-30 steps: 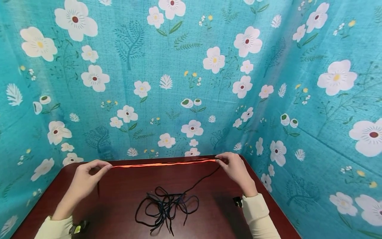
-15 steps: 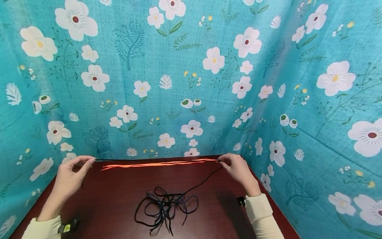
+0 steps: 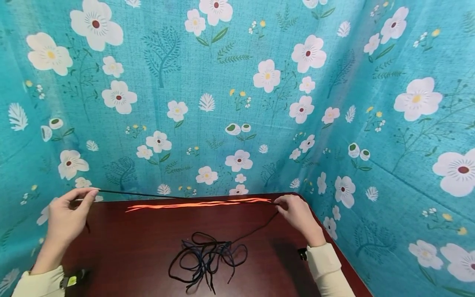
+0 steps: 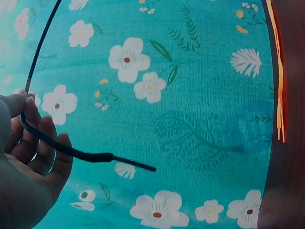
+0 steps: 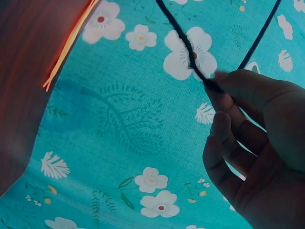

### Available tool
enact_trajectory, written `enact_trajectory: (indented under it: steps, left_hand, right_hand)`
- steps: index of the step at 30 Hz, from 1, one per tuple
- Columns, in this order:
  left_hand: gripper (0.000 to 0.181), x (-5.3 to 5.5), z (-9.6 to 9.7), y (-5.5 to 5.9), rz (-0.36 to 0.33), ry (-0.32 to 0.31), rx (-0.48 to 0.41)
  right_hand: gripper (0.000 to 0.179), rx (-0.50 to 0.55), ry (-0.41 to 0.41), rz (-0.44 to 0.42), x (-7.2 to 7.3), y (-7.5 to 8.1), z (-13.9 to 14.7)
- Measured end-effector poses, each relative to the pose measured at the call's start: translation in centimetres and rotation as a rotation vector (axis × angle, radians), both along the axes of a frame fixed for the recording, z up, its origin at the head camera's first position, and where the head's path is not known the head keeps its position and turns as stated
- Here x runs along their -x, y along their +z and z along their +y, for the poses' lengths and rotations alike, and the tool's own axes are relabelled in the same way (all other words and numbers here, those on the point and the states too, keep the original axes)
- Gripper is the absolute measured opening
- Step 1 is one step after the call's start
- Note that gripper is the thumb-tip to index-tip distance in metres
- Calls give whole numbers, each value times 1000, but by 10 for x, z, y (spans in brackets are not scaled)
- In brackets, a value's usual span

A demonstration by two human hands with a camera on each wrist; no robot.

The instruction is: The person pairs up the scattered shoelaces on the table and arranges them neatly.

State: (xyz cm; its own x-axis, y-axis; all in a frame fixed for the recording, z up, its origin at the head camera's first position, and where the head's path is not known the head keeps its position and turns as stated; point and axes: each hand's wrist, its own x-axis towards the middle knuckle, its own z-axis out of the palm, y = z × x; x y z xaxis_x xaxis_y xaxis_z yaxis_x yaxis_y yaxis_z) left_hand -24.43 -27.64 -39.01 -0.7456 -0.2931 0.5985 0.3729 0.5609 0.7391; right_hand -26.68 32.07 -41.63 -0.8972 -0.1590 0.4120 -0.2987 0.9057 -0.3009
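My left hand [image 3: 68,214] pinches a black cord [image 3: 148,194] between thumb and fingertips, raised above the table's left side. A short tail with a thin tip [image 4: 133,163] hangs past its fingers in the left wrist view. On the right, my right hand [image 3: 298,216] pinches the same cord near the table's far right corner. Between the hands the cord runs almost straight, sloping down to the right. From the right hand it drops to a loose tangle of black cord [image 3: 204,260] on the table. Behind it, orange strands [image 3: 193,204] lie lengthwise along the far edge, untouched.
The dark red-brown table [image 3: 148,243] ends at a far edge close to the orange strands. A teal flowered curtain [image 3: 208,136] stands behind the table and along both sides. Each wrist wears a small dark device, beside cream sleeves [image 3: 323,262].
My left hand has moved left and upward, drawing out the black cord and uncovering the orange strands' left ends. My right hand has shifted slightly right and down. The tangle stays in place.
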Motion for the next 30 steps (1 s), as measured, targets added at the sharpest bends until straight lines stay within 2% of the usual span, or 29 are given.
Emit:
enact_trajectory:
  steps: [5,12,15,18,22,26,30]
  left_hand:
    - [19,2,-6,4,6,51,-80]
    - [18,11,-12,5,185,78,-87]
    - [16,12,-16,4,212,114,-78]
    - [15,12,-19,2,203,144,-74]
    - [22,12,-25,-1,138,159,-29]
    - [27,13,-38,-5,78,163,115]
    - [28,15,-56,-12,51,87,261]
  right_hand:
    - [13,-7,-10,9,1,-1,7]
    - [12,-29,-32,24,2,-4,12]
    - [11,-25,-47,3,-1,-4,16]
    - [14,25,-46,-42,-4,-3,23]
    - [15,111,9,-111,-4,-6,34]
    - [11,149,87,-161,2,-11,47]
    - [10,182,119,-216,4,-20,63]
